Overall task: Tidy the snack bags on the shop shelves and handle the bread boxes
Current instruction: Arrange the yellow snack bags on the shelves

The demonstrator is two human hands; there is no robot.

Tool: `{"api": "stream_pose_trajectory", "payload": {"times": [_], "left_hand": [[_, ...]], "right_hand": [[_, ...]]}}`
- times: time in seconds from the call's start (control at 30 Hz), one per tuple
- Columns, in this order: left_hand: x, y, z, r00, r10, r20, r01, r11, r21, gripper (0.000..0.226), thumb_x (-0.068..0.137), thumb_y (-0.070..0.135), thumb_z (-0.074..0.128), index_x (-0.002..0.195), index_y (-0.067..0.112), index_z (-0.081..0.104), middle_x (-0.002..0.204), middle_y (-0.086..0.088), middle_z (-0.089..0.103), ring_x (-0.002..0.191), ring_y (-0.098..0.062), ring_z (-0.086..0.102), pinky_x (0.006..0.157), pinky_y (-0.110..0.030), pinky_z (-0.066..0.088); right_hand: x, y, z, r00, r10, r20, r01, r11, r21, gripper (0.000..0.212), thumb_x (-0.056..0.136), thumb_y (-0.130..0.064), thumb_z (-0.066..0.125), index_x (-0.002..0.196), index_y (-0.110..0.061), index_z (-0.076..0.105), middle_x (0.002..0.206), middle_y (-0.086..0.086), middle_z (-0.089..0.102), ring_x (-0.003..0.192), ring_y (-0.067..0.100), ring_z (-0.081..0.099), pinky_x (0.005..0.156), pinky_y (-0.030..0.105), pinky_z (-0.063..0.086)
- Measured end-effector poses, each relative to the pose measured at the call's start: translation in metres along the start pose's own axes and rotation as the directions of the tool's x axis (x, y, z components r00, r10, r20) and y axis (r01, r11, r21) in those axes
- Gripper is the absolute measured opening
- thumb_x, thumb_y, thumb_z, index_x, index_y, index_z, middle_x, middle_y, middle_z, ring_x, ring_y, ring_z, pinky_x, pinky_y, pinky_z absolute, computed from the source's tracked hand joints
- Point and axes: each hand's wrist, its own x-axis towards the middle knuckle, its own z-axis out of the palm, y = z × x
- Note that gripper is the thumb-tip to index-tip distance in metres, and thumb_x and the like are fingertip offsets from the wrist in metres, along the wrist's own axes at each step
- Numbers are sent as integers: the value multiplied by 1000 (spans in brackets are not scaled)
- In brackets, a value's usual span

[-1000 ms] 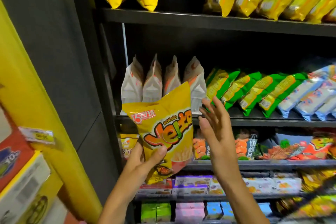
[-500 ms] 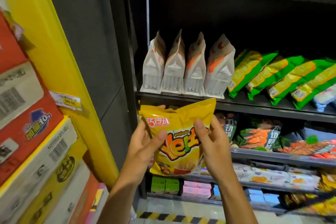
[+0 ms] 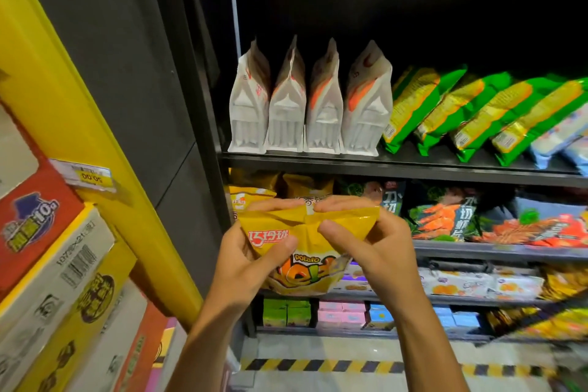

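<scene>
Yellow potato-snack bag (image 3: 305, 251): one, gripped by left hand (image 3: 245, 264), right hand (image 3: 372, 248).

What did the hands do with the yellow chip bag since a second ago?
A second ago only the left hand held the yellow chip bag, raised high, while the right hand was open beside it. Then the right hand took hold too, and the bag came down in front of the lower shelves. Now both hands pinch its top edge. The white pouches stayed standing in their row.
</scene>
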Motion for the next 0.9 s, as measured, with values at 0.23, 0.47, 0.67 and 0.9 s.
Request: {"api": "stream_pose_trajectory", "payload": {"times": [0.23, 0.47, 0.67, 0.9], "left_hand": [[2, 6, 4, 993, 114, 19, -113, 992, -54, 44, 80, 35, 85, 110, 8, 68, 120, -11, 70, 118, -32, 67, 87, -33, 59], [-4, -2, 10, 992, 125, -30, -128, 984, -126, 24, 83, 33, 83, 96, 15, 74, 109, -18, 70, 113, -37, 66, 94, -41, 55], [-9, -4, 16, 995, 2, -102, -33, 955, -296, 44, 73, 38, 91, 96, 7, 70, 101, -14, 73, 104, -28, 71, 84, -32, 59], [-8, -5, 19, 992, -27, -122, -12, 952, -307, 52, 69, 42, 93, 98, 5, 71, 103, -17, 72, 104, -29, 71, 84, -32, 59]], "right_hand": [[-5, 1, 3, 994, -108, -14, 108, 994, -1, 9, 83, -24, 77, 92, -24, 78, 101, -11, 78, 105, 14, 72, 80, 23, 56], [-11, -1, 0, 986, -139, 95, 140, 990, 5, 6, 85, -19, 76, 89, -21, 80, 100, -4, 79, 114, 25, 69, 98, 29, 52], [-16, 0, 3, 984, -133, 115, 128, 991, 51, 8, 85, -20, 78, 93, -19, 79, 98, -2, 80, 114, 25, 69, 100, 32, 51], [-15, 2, 2, 988, -89, 123, 82, 995, 60, 10, 88, -21, 72, 93, -26, 79, 100, -3, 79, 117, 24, 68, 100, 31, 51]]}}
